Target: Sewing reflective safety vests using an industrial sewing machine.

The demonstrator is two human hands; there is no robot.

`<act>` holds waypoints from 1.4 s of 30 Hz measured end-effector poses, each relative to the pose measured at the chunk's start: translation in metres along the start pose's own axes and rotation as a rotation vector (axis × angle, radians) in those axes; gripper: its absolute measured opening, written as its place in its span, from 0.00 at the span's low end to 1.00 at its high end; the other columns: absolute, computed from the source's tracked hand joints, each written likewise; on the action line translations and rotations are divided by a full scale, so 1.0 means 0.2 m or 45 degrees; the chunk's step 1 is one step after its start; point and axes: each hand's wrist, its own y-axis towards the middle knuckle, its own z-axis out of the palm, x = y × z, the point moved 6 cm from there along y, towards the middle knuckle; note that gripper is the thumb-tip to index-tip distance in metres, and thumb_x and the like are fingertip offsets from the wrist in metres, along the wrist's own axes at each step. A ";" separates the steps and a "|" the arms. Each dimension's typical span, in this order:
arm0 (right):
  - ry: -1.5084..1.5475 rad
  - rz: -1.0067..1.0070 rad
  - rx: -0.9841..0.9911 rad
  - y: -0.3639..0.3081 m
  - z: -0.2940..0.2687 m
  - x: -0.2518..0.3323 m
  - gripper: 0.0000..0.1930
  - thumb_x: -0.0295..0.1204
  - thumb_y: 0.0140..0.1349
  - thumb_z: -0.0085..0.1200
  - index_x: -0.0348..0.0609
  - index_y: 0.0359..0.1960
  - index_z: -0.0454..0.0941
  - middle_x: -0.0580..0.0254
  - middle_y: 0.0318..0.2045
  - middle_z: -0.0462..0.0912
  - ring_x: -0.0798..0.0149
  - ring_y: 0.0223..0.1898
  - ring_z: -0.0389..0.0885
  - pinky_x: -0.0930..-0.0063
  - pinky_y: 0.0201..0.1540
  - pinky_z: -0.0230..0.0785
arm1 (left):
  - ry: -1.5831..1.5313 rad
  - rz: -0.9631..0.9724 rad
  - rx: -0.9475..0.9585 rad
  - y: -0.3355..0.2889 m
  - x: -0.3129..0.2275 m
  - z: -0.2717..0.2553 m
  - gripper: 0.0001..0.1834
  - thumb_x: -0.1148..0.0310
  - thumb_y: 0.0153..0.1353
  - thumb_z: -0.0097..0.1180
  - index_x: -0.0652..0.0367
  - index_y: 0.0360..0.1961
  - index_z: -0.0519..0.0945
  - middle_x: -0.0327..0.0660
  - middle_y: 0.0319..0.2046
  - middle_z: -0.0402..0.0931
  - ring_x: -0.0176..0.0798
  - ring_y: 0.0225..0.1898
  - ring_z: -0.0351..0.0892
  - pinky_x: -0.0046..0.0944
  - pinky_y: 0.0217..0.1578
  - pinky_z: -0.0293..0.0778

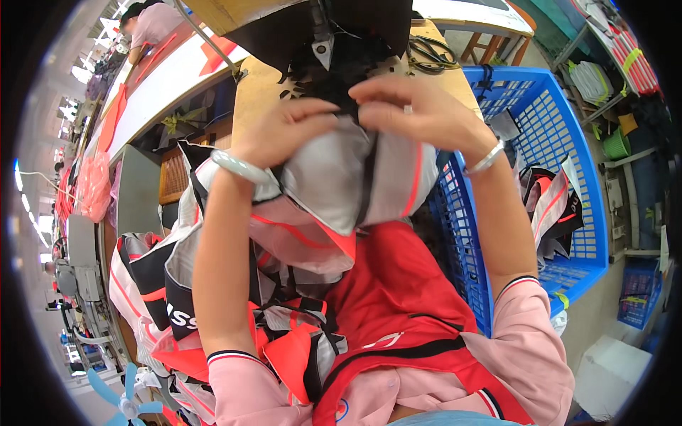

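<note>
A sewn fabric piece (pixel 330 174) in grey and white, with black strips and coral piping, drapes from the worktable over my lap. My left hand (pixel 288 131) curls over its upper left edge, fingers bent and slightly blurred. On the upper right edge, my right hand (pixel 419 113) has its fingers bent round the cloth, also blurred by motion. Both hands sit close to a pointed metal machine tip (pixel 322 53), which stands just beyond them. Dark scraps (pixel 334 82) lie around the tip and partly behind my fingers.
A blue plastic basket (pixel 597 206) with fabric pieces (pixel 550 202) stands at my right. More sewn pieces (pixel 177 277) are heaped at my left. Scissors (pixel 432 53) lie on the wooden tabletop (pixel 259 89). Another person (pixel 153 28) sits at the far left table.
</note>
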 end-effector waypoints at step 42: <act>-0.081 0.064 -0.225 0.20 -0.01 -0.09 0.16 0.39 0.62 0.51 0.36 0.37 0.80 0.55 0.24 0.80 0.64 0.28 0.76 0.70 0.35 0.68 | -0.103 -0.114 -0.223 0.07 0.03 -0.21 0.17 0.62 0.61 0.60 0.67 0.42 0.80 0.35 0.35 0.80 0.25 0.37 0.76 0.26 0.42 0.72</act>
